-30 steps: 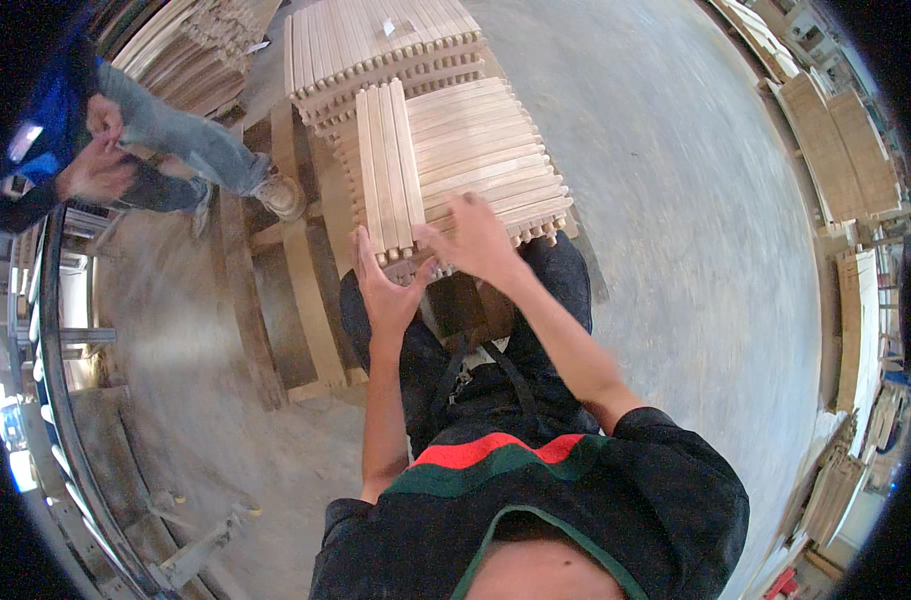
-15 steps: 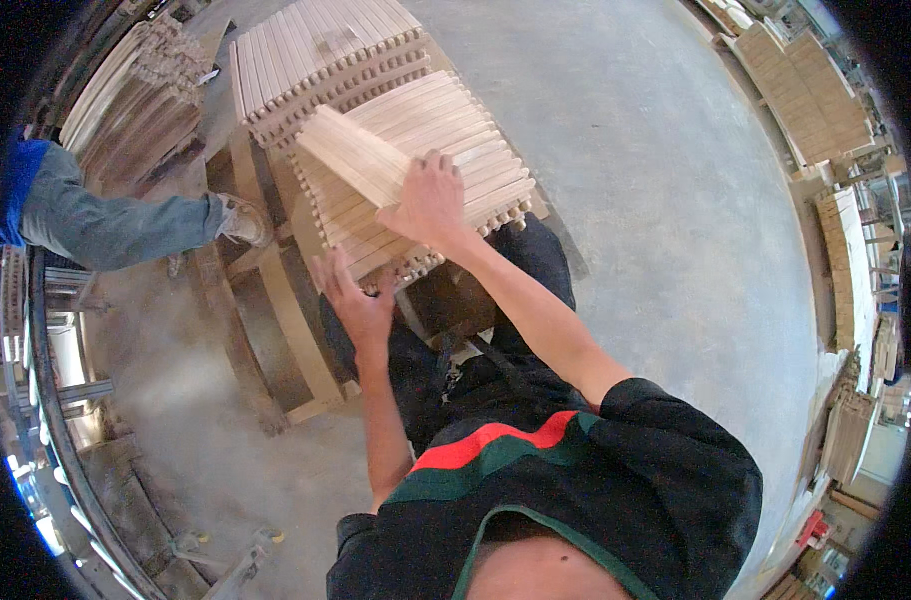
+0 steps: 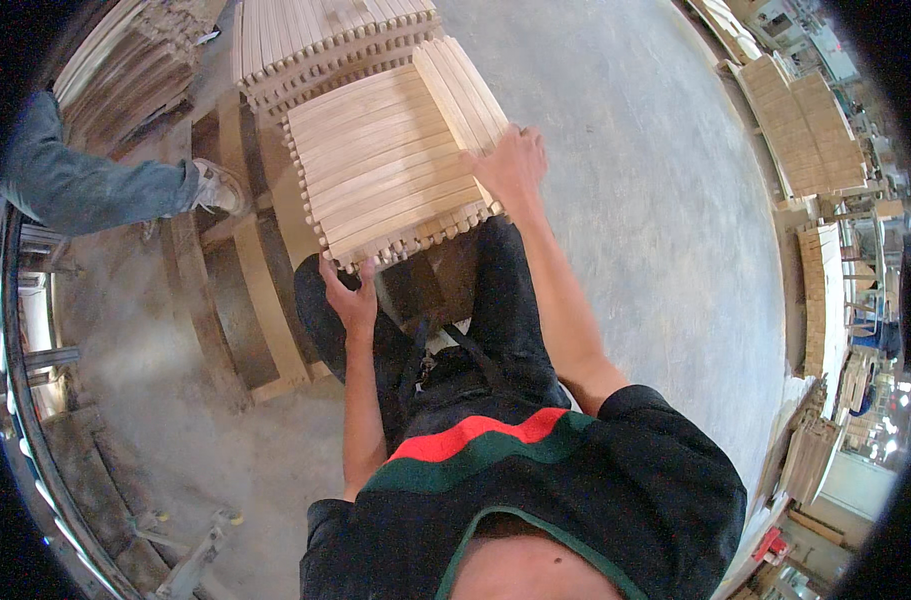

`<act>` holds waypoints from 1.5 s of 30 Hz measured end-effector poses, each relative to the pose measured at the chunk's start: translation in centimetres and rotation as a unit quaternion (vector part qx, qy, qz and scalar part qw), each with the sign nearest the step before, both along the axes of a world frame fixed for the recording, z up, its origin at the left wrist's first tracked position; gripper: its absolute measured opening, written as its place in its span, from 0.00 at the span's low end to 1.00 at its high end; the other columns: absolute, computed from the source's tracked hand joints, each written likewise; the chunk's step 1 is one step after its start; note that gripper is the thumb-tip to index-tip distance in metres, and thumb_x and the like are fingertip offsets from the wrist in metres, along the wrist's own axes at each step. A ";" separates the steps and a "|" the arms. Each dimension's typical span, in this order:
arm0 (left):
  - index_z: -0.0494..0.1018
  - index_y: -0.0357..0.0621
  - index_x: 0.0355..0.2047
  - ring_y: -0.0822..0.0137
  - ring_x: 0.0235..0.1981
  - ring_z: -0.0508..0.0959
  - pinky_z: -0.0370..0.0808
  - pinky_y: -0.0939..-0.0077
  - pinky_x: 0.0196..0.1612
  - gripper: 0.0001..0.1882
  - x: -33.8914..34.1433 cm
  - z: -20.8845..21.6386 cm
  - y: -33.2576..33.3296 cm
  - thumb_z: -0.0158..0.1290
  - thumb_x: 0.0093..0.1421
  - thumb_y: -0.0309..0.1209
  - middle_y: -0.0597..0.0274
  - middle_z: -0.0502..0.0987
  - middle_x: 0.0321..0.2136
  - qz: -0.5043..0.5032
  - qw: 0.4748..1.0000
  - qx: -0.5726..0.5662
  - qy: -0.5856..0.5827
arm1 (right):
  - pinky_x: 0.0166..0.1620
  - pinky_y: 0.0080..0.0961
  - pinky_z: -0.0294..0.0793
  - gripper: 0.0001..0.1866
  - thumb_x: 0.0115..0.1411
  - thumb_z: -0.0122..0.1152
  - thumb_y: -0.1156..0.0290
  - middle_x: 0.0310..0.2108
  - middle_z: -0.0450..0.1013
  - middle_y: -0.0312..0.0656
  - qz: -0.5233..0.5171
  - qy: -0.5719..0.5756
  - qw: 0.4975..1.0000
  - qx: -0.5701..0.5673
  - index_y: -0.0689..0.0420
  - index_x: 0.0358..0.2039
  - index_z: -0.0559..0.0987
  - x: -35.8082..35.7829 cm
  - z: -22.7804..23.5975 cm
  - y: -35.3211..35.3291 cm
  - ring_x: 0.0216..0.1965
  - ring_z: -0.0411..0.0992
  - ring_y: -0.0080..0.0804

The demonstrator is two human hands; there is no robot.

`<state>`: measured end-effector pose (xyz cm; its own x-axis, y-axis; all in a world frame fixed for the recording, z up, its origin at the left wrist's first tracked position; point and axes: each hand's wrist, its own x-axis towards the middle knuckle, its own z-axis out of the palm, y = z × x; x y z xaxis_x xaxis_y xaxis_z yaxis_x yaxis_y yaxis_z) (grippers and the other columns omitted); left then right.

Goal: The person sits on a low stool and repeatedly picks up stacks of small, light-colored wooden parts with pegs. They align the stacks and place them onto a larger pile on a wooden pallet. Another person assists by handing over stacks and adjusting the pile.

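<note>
1. The near stack of pale wooden sticks with rounded ends [image 3: 370, 150] stood right in front of the seated person, by the black-trousered knees [image 3: 502, 270].
2. Its upper layer looked laid: sticks lay side by side, running roughly left to right, with their knobbed ends a little uneven.
3. A narrow group of pale wooden sticks [image 3: 453, 85] lay crosswise on top, along the right side of that layer. I judged it set in place or nearly so; the surface to its left carried no other crosswise sticks.
4. The person's right hand [image 3: 512, 172] was at the near end of that group, thumb on one side and fingers over the other; the grip seemed to be pinching the sticks across their width.
5. The person's left hand [image 3: 351, 298] was at the near left corner, its grip spread, thumb and forefinger apart at the stick ends; whether both touched wood I couldn't tell.
6. Behind, the far stack of similar pale sticks [image 3: 325, 28] was cut off by the top of the view. How much was left overall, I couldn't judge.
7. The right hand hid the group's near end, and whatever carried the near stack was mostly covered.
8. Left of it lay a brown wooden pallet frame [image 3: 258, 295]; beyond, a co-worker's blue-grey trouser leg [image 3: 110, 195] showed, the upper body out of view.
</note>
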<state>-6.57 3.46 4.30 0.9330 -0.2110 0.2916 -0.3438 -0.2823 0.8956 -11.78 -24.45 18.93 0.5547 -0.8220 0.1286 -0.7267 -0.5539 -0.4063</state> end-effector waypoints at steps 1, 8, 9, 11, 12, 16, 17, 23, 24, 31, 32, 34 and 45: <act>0.54 0.27 0.63 0.49 0.59 0.69 0.61 0.60 0.64 0.44 0.0 0.1 -0.1 0.63 0.57 0.43 0.35 0.68 0.56 0.001 1.000 0.005 -0.012 | 0.53 0.46 0.70 0.38 0.41 0.73 0.51 0.46 0.69 0.60 -0.002 -0.006 1.000 -0.003 0.72 0.43 0.76 -0.1 -0.3 -0.2 0.52 0.67 0.55; 0.56 0.30 0.62 0.51 0.60 0.68 0.62 0.61 0.63 0.42 0.0 0.1 0.3 0.64 0.56 0.38 0.36 0.68 0.57 -0.009 1.000 -0.009 0.000 | 0.53 0.47 0.70 0.40 0.41 0.73 0.50 0.47 0.69 0.60 0.004 -0.021 1.000 0.008 0.72 0.45 0.76 0.2 0.1 0.3 0.53 0.67 0.56; 0.56 0.30 0.62 0.50 0.60 0.69 0.62 0.61 0.63 0.42 -0.2 0.3 0.3 0.64 0.55 0.39 0.36 0.68 0.57 0.002 1.000 -0.006 0.003 | 0.54 0.46 0.70 0.41 0.41 0.72 0.48 0.48 0.69 0.61 -0.001 -0.012 1.000 0.005 0.72 0.45 0.76 0.3 0.1 0.3 0.54 0.66 0.56; 0.55 0.30 0.63 0.50 0.61 0.68 0.62 0.61 0.63 0.43 -0.1 0.3 0.3 0.64 0.56 0.39 0.36 0.67 0.58 0.000 1.000 0.000 0.006 | 0.54 0.46 0.70 0.42 0.43 0.70 0.44 0.51 0.69 0.62 -0.011 0.005 1.000 -0.002 0.72 0.45 0.76 0.5 -0.1 0.1 0.57 0.66 0.56; 0.55 0.31 0.64 0.50 0.61 0.67 0.61 0.61 0.64 0.43 -0.1 0.5 0.2 0.64 0.56 0.39 0.35 0.66 0.58 -0.002 1.000 0.003 0.006 | 0.54 0.46 0.70 0.42 0.45 0.68 0.42 0.51 0.69 0.62 -0.024 0.018 1.000 0.004 0.71 0.46 0.76 0.6 -0.4 -0.3 0.57 0.66 0.55; 0.52 0.30 0.65 0.49 0.64 0.64 0.59 0.61 0.65 0.44 -0.8 1.3 0.2 0.63 0.57 0.40 0.34 0.62 0.61 -0.004 0.999 -0.022 -0.023 | 0.54 0.42 0.72 0.42 0.53 0.57 0.34 0.48 0.74 0.58 -0.029 0.004 0.998 0.061 0.67 0.46 0.79 -1.7 -1.0 -3.1 0.53 0.71 0.52; 0.52 0.30 0.65 0.48 0.64 0.63 0.59 0.61 0.65 0.44 -1.0 1.5 0.4 0.63 0.57 0.40 0.34 0.61 0.62 -0.008 0.999 -0.023 -0.024 | 0.53 0.42 0.72 0.42 0.55 0.54 0.33 0.46 0.75 0.57 -0.019 -0.016 0.996 0.084 0.66 0.44 0.80 -2.4 -1.1 -3.9 0.50 0.73 0.52; 0.51 0.30 0.65 0.47 0.64 0.64 0.59 0.59 0.65 0.44 -0.8 1.0 0.1 0.61 0.58 0.41 0.35 0.62 0.61 0.005 0.998 -0.037 -0.042 | 0.42 0.47 0.74 0.30 0.65 0.48 0.44 0.29 0.78 0.57 0.028 0.059 0.998 0.020 0.62 0.35 0.83 -3.9 -3.0 -7.5 0.35 0.77 0.54; 0.51 0.30 0.65 0.47 0.63 0.64 0.59 0.58 0.65 0.44 -0.7 1.3 0.0 0.61 0.59 0.41 0.35 0.62 0.61 0.011 0.998 -0.035 -0.047 | 0.41 0.47 0.74 0.28 0.66 0.49 0.47 0.30 0.77 0.57 0.015 -0.014 0.998 0.061 0.63 0.35 0.82 -4.4 -4.0 -7.9 0.36 0.77 0.54; 0.58 0.42 0.63 0.45 0.63 0.61 0.58 0.48 0.64 0.44 -2.2 10.2 2.4 0.68 0.51 0.41 0.42 0.62 0.61 0.042 0.922 0.088 -0.375 | 0.39 0.44 0.73 0.14 0.65 0.54 0.63 0.35 0.74 0.54 0.194 -0.158 0.968 -0.005 0.64 0.39 0.75 -10.5 2.5 -3.7 0.41 0.74 0.53; 0.60 0.46 0.62 0.45 0.63 0.61 0.58 0.46 0.64 0.43 -2.3 12.4 2.4 0.69 0.50 0.42 0.43 0.62 0.61 0.033 0.896 0.108 -0.429 | 0.40 0.43 0.73 0.12 0.64 0.56 0.66 0.36 0.73 0.53 0.238 -0.153 0.959 -0.002 0.63 0.39 0.74 -11.3 3.6 -2.4 0.41 0.74 0.53; 0.67 0.54 0.57 0.46 0.62 0.62 0.57 0.46 0.65 0.37 -2.0 15.0 2.6 0.70 0.48 0.43 0.46 0.63 0.61 0.000 0.852 0.151 -0.502 | 0.40 0.40 0.75 0.11 0.62 0.59 0.68 0.37 0.73 0.50 0.352 -0.150 0.924 -0.004 0.62 0.39 0.74 -12.6 4.1 -0.2 0.40 0.75 0.51; 0.79 0.43 0.36 0.56 0.38 0.77 0.74 0.61 0.43 0.11 0.9 9.0 3.8 0.63 0.51 0.26 0.58 0.79 0.35 -0.199 0.893 0.176 -0.364 | 0.38 0.32 0.79 0.12 0.56 0.67 0.67 0.38 0.72 0.40 0.402 -0.213 0.879 -0.139 0.54 0.37 0.75 -12.9 -5.8 0.1 0.37 0.76 0.38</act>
<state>-5.66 7.31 13.29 0.3541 -0.6814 0.6405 -0.9343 -0.2274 0.2747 -24.73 -24.37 13.15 0.7955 -0.0891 0.5994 0.1315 -0.9402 -0.3142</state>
